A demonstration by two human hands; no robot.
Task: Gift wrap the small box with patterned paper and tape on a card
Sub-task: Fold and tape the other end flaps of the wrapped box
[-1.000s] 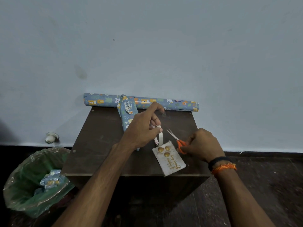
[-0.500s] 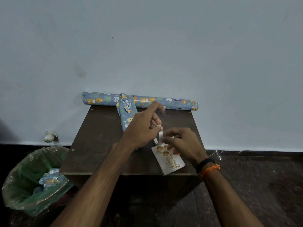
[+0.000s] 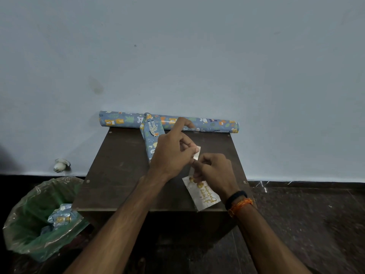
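Both hands meet above the card (image 3: 203, 194): left hand (image 3: 169, 153) and right hand (image 3: 215, 171) each pinch-grip the tape (image 3: 197, 153).

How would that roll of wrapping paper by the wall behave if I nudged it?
The roll of wrapping paper is a long cylinder lying on its side, so it would probably roll. It lies along the table's back edge by the wall, which likely stops it going backward. It probably feels light.
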